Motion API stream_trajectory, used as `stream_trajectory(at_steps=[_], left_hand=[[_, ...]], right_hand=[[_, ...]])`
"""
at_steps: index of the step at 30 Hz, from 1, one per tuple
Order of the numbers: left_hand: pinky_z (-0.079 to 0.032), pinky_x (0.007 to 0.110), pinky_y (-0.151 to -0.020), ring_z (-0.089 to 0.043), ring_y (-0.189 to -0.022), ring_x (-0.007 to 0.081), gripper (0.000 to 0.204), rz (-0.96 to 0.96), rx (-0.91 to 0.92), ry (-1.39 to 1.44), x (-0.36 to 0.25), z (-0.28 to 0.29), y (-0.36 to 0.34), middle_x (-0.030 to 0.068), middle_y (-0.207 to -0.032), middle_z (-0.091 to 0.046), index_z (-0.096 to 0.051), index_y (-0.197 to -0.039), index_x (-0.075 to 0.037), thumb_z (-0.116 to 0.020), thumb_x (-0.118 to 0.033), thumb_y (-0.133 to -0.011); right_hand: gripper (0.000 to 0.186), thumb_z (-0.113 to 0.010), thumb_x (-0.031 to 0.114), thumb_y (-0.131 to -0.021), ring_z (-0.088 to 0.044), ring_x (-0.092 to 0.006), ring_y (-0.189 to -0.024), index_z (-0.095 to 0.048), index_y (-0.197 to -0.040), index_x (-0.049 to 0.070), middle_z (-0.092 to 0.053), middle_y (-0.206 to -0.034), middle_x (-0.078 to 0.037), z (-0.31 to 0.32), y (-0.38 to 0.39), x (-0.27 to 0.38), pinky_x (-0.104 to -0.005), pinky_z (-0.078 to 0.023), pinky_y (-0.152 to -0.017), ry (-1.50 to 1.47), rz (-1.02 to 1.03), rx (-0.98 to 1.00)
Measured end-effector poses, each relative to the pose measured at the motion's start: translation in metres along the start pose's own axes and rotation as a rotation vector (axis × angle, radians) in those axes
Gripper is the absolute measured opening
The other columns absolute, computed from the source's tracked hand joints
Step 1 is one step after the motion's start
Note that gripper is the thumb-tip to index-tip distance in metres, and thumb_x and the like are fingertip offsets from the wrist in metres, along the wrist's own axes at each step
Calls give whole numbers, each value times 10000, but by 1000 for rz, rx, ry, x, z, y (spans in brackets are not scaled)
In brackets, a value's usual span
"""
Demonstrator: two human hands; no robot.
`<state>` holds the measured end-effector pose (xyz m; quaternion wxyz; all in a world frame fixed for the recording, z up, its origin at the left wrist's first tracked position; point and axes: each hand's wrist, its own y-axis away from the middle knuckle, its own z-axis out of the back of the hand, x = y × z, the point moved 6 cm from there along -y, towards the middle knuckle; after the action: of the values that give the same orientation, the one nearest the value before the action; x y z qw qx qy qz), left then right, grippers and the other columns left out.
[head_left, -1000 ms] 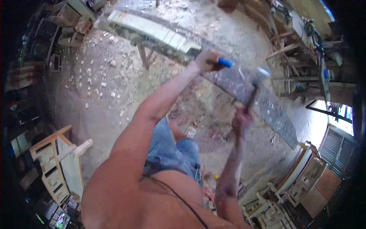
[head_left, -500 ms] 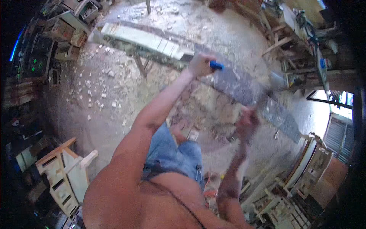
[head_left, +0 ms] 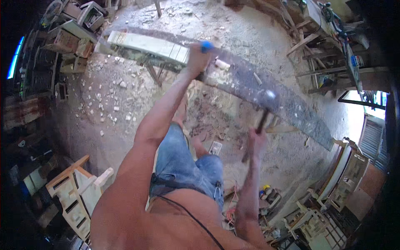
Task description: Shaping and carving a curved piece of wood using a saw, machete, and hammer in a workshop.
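Observation:
My left hand (head_left: 198, 61) is closed around a chisel with a blue handle (head_left: 205, 46); its blade is hidden by my fist. It stands at the right end of a long pale wooden board (head_left: 146, 43), which has several crosswise lines near that end. The board lies on a dark, narrow bench (head_left: 243, 79). A short pale wood block (head_left: 222, 64) rests on the bench just right of my left hand. Lower and to the right, my right hand (head_left: 255, 141) grips the handle of a hammer (head_left: 262, 121). The blurred, shiny hammer head points away from me, above the bench's near edge.
Wood chips (head_left: 100, 98) litter the floor left of my legs. Pale wooden furniture frames stand at lower left (head_left: 75, 196) and lower right (head_left: 312, 225). A cluttered workbench (head_left: 329, 37) is at far right. Wooden boxes (head_left: 66, 41) are piled at far left.
My left hand has moved left and away, and the blue handle now points up instead of right. My right hand has come nearer and left with the hammer. The short block now shows loose.

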<state>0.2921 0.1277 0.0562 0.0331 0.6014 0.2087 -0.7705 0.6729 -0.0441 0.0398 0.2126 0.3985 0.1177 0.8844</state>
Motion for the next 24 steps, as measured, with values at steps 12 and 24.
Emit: stream_trajectory(at_steps=[12, 24], left_hand=[[-544, 438, -576, -698, -643, 331, 132, -385, 239, -207, -15, -95, -1, 118, -701, -683, -651, -756, -166, -758, -243, -743], [-532, 380, -615, -670, -652, 352, 183, -191, 207, -188, -6, -82, -25, 139, -718, -675, -713, -820, -85, -809, -232, -770]], right_hand=[[283, -697, 225, -925, -499, -130, -419, -568, -745, 49, -505, -559, -13, 62, 22, -19, -305, -373, -401, -507, -331, -155], [274, -651, 215, -973, -391, -87, -449, -495, -766, 126, -409, -587, 37, 192, 0, 208, -259, -342, -424, -834, 186, -522]])
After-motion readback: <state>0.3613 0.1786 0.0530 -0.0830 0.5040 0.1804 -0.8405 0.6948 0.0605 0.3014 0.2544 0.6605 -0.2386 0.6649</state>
